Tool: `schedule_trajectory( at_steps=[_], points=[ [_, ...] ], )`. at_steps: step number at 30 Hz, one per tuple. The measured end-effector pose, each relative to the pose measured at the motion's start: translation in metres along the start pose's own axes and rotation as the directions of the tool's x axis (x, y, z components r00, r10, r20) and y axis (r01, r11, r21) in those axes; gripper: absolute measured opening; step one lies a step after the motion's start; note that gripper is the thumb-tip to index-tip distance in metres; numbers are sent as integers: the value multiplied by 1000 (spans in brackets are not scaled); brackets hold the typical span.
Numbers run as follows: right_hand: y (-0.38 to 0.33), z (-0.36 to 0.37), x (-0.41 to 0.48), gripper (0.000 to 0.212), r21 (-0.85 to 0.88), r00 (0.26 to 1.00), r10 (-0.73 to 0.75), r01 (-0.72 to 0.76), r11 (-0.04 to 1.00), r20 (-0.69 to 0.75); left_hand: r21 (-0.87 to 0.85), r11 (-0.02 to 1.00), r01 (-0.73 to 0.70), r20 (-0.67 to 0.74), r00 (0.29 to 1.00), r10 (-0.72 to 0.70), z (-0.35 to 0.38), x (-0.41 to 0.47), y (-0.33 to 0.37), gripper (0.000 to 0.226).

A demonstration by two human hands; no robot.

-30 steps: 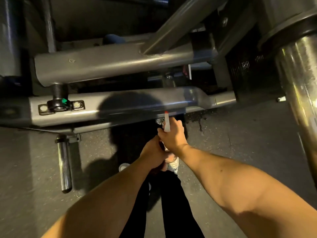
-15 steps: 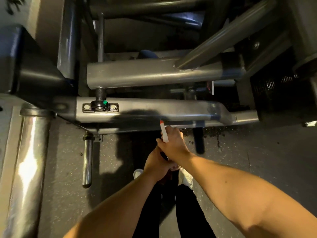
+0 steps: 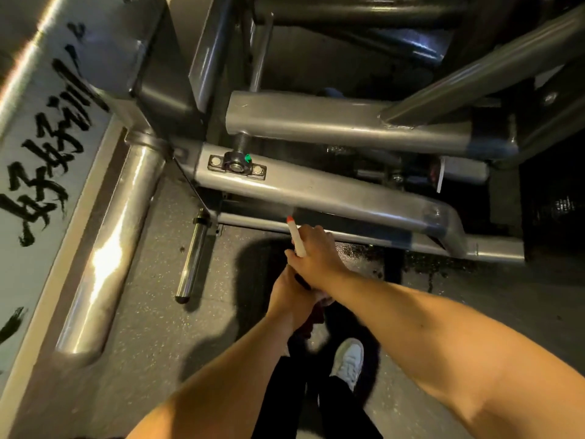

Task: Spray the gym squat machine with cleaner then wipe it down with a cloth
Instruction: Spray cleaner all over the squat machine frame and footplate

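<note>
The squat machine's grey steel frame fills the upper view; its lower beam [image 3: 342,194] runs from left to right just beyond my hands. My right hand [image 3: 316,258] grips a spray bottle [image 3: 297,239], whose white nozzle with a red tip points at that beam. A faint mist shows at the tip. My left hand [image 3: 289,296] sits right below and behind the right one, curled round something dark, partly hidden; a bit of reddish cloth [image 3: 316,315] shows under it.
A chrome weight peg [image 3: 193,258] sticks out toward me at the frame's left end. A thick polished tube [image 3: 107,255] and a panel with black brush lettering [image 3: 41,160] lie far left. Wet spots darken the rubber floor [image 3: 411,264] under the beam. My shoe [image 3: 348,362] is below.
The view has swung left and tilted, bringing the polished tube and lettered panel in. Both hands stay together with the nozzle aimed at the lower beam, now further left along it.
</note>
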State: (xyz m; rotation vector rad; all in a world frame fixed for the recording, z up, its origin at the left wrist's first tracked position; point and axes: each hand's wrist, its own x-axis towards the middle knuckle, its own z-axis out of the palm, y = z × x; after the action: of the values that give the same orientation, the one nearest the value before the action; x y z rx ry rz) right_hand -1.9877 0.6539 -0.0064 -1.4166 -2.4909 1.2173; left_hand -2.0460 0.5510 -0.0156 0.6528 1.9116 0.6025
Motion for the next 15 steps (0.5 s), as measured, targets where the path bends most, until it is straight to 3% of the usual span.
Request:
schedule_trajectory(
  at_steps=[6, 12, 15],
  points=[
    [-23, 23, 17, 68, -1, 985, -149, 150, 989, 88, -120, 992, 40, -134, 989, -56, -25, -3, -19, 54],
    [-58, 48, 28, 43, -1, 975, -220, 220, 976, -18, -128, 991, -30, -214, 977, 2, -62, -6, -34, 60],
    [-70, 54, 25, 46, -22, 964, -265, 265, 964, -12, -165, 986, -31, -233, 972, -8, -69, -7, -45, 59]
  ],
)
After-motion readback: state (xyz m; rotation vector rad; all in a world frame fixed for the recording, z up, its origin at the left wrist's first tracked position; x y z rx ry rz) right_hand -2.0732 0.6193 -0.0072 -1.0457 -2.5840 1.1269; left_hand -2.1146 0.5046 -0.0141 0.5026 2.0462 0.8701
